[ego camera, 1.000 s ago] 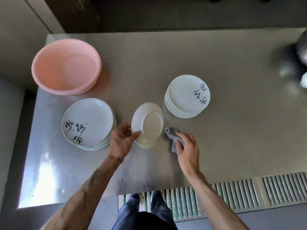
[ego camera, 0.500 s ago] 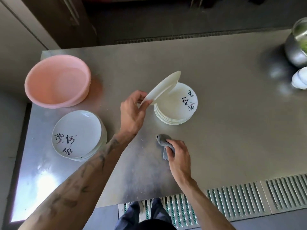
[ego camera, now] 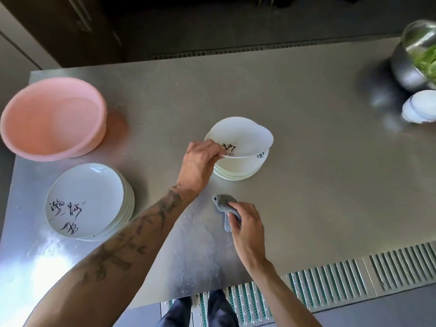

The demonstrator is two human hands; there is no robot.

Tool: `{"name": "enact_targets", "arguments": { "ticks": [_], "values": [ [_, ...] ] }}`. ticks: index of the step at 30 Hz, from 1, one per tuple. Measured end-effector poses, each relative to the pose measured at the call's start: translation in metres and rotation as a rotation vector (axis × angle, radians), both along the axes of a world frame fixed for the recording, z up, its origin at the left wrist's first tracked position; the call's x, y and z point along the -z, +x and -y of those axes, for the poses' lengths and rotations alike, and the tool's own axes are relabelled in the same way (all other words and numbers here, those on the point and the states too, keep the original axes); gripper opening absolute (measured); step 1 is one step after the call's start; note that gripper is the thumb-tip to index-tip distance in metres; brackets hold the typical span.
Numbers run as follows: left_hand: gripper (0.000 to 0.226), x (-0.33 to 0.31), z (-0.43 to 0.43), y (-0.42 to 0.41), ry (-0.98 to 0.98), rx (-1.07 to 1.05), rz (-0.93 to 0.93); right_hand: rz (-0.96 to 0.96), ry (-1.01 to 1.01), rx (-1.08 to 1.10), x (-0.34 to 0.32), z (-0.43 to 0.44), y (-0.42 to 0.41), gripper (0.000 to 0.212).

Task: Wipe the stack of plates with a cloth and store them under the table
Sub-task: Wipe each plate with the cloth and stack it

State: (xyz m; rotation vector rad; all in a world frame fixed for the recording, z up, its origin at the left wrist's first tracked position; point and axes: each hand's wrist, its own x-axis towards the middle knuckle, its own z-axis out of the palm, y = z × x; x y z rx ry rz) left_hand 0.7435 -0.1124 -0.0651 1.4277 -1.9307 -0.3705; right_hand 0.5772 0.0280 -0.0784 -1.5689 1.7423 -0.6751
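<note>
My left hand pinches the near-left rim of a white plate that lies tilted, almost flat, over a stack of white plates in the middle of the steel table. My right hand grips a crumpled grey cloth just above the table, in front of that stack. A second stack of white plates with dark brush lettering stands at the left, near the table's front edge.
A pink plastic basin sits at the far left. At the right edge stand a steel bowl holding greens and a small white dish. A slatted floor grate runs along the table's near side, by my legs.
My left hand has carried the plate from in front of me over to the middle stack and lowered it from steeply tilted to nearly flat. The right hand keeps the cloth in about the same spot.
</note>
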Motion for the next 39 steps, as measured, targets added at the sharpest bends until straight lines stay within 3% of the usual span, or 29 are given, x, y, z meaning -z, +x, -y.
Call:
{"name": "enact_targets", "arguments": {
  "ticks": [15,17,20,24,27,30,33,39],
  "values": [
    [0.026,0.012,-0.004,0.019,0.301,0.176,0.004,0.004,0.02,-0.012,-0.002,0.006,0.004,0.025],
    [0.034,0.007,-0.018,0.029,0.33,0.069,-0.045,0.005,0.016,-0.021,-0.002,0.006,0.008,0.026],
    [0.022,-0.005,-0.047,0.07,0.233,-0.182,-0.061,0.014,0.001,-0.038,-0.001,0.007,0.015,0.029],
    [0.017,-0.023,-0.092,0.152,0.118,-0.418,0.121,0.004,-0.031,-0.084,0.001,0.007,0.023,0.028],
    [0.032,-0.037,-0.127,0.216,0.246,-0.656,0.338,0.006,-0.031,-0.115,-0.001,0.006,0.038,0.029],
    [0.054,-0.044,-0.144,0.26,0.501,-0.734,0.413,-0.01,-0.029,-0.144,-0.004,0.005,0.048,0.031],
    [0.059,-0.042,-0.146,0.274,0.649,-0.722,0.365,-0.021,-0.015,-0.148,-0.006,0.002,0.054,0.028],
    [0.064,-0.038,-0.137,0.28,0.669,-0.817,0.134,-0.036,-0.017,-0.165,-0.012,-0.004,0.064,0.027]
  ]
}}
